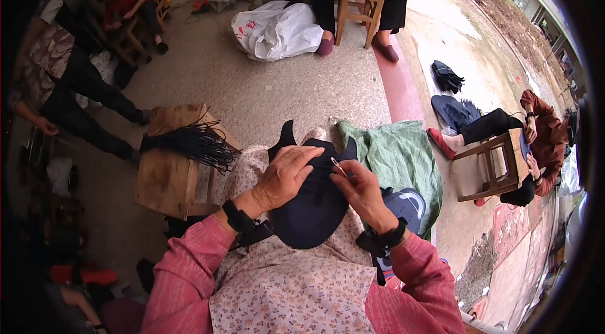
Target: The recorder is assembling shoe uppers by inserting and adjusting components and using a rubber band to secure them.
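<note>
On my lap, over a flowered apron (290, 290), lies a dark navy piece (309, 217) shaped like a shoe upper, with a rounded lower end and two pointed tips at the top. My left hand (287, 173) grips its upper left part, fingers together and thumb bent toward them. Between the thumb and fingers of my right hand (362, 192) is a slim, pale needle (338, 166), held slanting just above the piece's upper right. Any thread on it is too fine to make out.
At left, a wooden stool (167, 183) bears a bundle of dark cords (195, 145). Green cloth (397, 164) lies by my right arm. Co-workers sit ahead and at right by wooden stools (359, 3); another person stands at left. A white sack (277, 31) rests on the floor.
</note>
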`<action>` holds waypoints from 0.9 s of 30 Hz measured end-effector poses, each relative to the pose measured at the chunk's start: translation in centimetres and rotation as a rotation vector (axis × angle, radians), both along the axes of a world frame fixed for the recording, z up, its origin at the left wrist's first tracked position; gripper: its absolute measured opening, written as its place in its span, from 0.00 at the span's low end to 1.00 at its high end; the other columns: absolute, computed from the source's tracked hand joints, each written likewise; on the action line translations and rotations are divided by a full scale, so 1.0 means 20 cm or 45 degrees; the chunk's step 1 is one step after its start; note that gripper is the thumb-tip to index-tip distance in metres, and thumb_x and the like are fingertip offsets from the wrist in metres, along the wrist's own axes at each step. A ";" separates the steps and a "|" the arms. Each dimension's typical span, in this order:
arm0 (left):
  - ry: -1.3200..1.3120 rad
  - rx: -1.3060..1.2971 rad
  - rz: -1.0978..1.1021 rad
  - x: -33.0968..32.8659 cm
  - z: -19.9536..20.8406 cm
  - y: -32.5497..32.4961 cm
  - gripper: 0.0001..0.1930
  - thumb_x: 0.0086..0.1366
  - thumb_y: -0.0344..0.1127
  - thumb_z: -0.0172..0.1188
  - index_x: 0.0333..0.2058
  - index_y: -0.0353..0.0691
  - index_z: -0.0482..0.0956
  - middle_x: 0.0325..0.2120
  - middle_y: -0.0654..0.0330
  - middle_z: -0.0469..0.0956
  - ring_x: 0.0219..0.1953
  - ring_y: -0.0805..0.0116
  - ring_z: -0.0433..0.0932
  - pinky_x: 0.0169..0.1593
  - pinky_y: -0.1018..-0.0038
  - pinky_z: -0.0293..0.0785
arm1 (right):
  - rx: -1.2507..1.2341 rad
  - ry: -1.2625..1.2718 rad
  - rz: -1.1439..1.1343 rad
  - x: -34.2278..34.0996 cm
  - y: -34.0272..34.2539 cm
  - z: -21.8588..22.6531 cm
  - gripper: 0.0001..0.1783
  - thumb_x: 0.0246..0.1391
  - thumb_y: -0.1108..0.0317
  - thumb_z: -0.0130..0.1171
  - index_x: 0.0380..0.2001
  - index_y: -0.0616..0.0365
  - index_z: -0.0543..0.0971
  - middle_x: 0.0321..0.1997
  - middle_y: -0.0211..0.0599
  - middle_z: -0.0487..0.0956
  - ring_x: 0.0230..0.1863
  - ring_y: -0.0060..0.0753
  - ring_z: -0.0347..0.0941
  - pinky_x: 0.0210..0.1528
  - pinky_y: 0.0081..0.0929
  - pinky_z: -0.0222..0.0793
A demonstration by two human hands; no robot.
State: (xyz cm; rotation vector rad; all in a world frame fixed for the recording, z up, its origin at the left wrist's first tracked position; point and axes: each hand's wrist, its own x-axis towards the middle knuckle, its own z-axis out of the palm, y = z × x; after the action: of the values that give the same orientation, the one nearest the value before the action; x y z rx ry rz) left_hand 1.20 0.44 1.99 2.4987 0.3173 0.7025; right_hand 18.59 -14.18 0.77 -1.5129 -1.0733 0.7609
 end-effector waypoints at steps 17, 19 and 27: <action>0.246 -0.011 0.046 -0.05 -0.15 -0.05 0.44 0.68 0.55 0.52 0.71 0.41 0.39 0.70 0.49 0.51 0.71 0.53 0.51 0.72 0.52 0.41 | -0.308 0.056 0.602 0.17 0.12 -0.04 0.10 0.66 0.63 0.54 0.39 0.61 0.72 0.31 0.26 0.71 0.34 0.20 0.66 0.37 0.22 0.66; 0.264 0.013 0.042 -0.04 -0.14 -0.04 0.42 0.68 0.54 0.53 0.71 0.40 0.43 0.70 0.49 0.51 0.71 0.53 0.51 0.72 0.52 0.41 | -0.294 0.127 0.587 0.16 0.11 -0.05 0.10 0.66 0.63 0.54 0.39 0.60 0.72 0.31 0.25 0.71 0.34 0.19 0.65 0.37 0.21 0.65; 0.220 0.014 0.100 -0.08 -0.01 -0.06 0.35 0.68 0.47 0.56 0.67 0.38 0.55 0.64 0.47 0.60 0.67 0.49 0.59 0.68 0.56 0.55 | -0.304 0.471 0.027 0.13 0.06 -0.14 0.13 0.62 0.61 0.60 0.37 0.60 0.74 0.28 0.23 0.73 0.30 0.13 0.66 0.32 0.16 0.63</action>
State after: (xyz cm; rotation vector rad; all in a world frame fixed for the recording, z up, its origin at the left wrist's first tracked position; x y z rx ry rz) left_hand -0.35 -0.73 1.85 2.5746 0.4772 0.5207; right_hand 21.16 -13.06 -2.09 -1.4827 -0.7410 1.1655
